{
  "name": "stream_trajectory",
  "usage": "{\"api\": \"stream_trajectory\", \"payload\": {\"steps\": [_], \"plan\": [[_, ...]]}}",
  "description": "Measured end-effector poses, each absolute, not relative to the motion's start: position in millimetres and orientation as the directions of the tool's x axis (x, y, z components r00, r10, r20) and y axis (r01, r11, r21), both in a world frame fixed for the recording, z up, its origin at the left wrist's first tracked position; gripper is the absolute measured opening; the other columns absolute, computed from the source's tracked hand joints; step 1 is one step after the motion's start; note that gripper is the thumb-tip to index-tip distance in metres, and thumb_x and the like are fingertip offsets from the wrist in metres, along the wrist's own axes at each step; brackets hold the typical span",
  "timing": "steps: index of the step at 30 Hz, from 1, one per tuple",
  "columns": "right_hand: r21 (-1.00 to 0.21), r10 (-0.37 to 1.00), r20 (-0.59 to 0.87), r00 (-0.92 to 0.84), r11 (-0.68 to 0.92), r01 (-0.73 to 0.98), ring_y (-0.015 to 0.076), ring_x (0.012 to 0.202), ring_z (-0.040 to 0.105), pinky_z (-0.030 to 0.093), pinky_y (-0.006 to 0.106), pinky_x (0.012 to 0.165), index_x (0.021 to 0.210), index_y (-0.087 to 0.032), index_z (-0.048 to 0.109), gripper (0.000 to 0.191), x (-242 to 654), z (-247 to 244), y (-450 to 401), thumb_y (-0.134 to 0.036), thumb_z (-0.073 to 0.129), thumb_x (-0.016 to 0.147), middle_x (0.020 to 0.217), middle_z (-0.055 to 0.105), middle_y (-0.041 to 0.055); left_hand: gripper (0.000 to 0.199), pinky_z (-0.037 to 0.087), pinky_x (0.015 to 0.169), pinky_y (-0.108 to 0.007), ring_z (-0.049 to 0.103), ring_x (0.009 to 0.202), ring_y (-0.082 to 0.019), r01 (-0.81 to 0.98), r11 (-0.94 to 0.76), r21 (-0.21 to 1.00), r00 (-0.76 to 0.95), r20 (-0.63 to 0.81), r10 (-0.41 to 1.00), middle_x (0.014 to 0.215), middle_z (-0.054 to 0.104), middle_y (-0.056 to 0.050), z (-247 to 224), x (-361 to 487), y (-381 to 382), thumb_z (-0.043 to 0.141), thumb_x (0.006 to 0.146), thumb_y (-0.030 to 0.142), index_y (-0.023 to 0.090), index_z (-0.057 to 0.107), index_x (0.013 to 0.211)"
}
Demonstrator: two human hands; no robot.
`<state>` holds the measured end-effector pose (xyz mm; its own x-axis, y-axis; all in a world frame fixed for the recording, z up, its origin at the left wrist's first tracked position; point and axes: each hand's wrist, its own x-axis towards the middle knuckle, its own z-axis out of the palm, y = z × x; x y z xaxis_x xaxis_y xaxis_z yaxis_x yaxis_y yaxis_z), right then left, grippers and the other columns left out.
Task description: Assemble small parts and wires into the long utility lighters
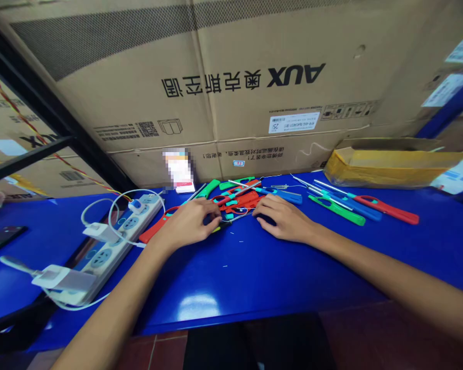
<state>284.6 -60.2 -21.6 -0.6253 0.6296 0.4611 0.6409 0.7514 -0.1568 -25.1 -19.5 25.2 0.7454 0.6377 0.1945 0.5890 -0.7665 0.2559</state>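
Observation:
Over the blue table both my hands work close together at a pile of long-necked lighters. My left hand (195, 221) has its fingers curled and its thumb near them; what lies in the grip is hidden. A small yellow and black piece (221, 226) shows beneath its thumb. My right hand (281, 218) is also curled, its fingertips by a thin pale wire (244, 209). Between them lie red lighter casings (247, 199) and a small teal part (229, 217). A red lighter (154, 228) passes behind my left wrist. Green lighters (208, 189) lie just beyond.
To the right rest a red lighter (389, 209), a green lighter (339, 210) and a blue one (370, 211). A power strip (118, 246) with chargers and cables is at left. A phone (183, 174) leans against the big carton (231, 113); an open yellow-taped box (393, 167) stands back right.

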Motion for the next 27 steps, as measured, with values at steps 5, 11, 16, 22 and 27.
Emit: {"api": "stream_trajectory", "payload": {"steps": [5,11,16,22,27], "plan": [[-0.145,0.660,0.436,-0.612,0.722,0.676,0.0268,0.104,0.064,0.055,0.046,0.096,0.118,-0.019,0.071,0.019,289.2,-28.1,-54.7,-0.022,0.056,0.106,0.112,0.070,0.0112,0.018,0.053,0.089,-0.041,0.070,0.099,-0.027,0.583,-0.776,0.241,0.782,0.090,0.616,0.107,0.076,-0.009,23.7,-26.4,-21.6,0.071,0.091,0.034,0.021,0.077,0.102],[-0.144,0.677,0.415,-0.608,0.708,0.691,0.0275,0.109,0.065,0.055,0.048,0.100,0.122,-0.021,0.072,0.022,293.3,-32.3,-50.0,-0.025,0.056,0.107,0.116,0.069,0.0115,0.022,0.052,0.080,-0.038,0.072,0.087,-0.025,0.629,-0.725,0.280,0.737,0.083,0.671,0.100,0.079,-0.009,30.2,-30.6,-21.1,0.062,0.088,0.028,0.021,0.077,0.102],[-0.146,0.674,0.416,-0.611,0.712,0.687,0.0277,0.110,0.065,0.055,0.048,0.101,0.119,-0.021,0.072,0.020,293.7,-31.7,-49.9,-0.024,0.057,0.106,0.116,0.069,0.0113,0.022,0.050,0.075,-0.032,0.069,0.078,-0.020,0.610,-0.708,0.356,0.692,0.196,0.695,0.092,0.078,-0.004,42.2,-40.7,-17.0,0.059,0.085,0.027,0.020,0.075,0.099],[-0.155,0.677,0.417,-0.607,0.711,0.686,0.0269,0.108,0.065,0.055,0.047,0.099,0.118,-0.019,0.072,0.019,293.2,-32.0,-50.3,-0.024,0.058,0.107,0.116,0.070,0.0115,0.017,0.047,0.072,-0.029,0.066,0.073,-0.018,0.581,-0.723,0.374,0.691,0.242,0.681,0.083,0.076,-0.001,48.6,-52.0,-10.8,0.059,0.080,0.021,0.020,0.076,0.086],[-0.163,0.681,0.417,-0.602,0.708,0.687,0.0266,0.108,0.066,0.055,0.047,0.100,0.116,-0.019,0.073,0.018,293.2,-31.2,-49.9,-0.022,0.059,0.105,0.115,0.069,0.0112,0.016,0.043,0.069,-0.028,0.063,0.070,-0.017,0.599,-0.712,0.366,0.661,0.274,0.698,0.079,0.074,-0.001,47.3,-56.1,-7.4,0.060,0.078,0.021,0.020,0.075,0.083]]}}
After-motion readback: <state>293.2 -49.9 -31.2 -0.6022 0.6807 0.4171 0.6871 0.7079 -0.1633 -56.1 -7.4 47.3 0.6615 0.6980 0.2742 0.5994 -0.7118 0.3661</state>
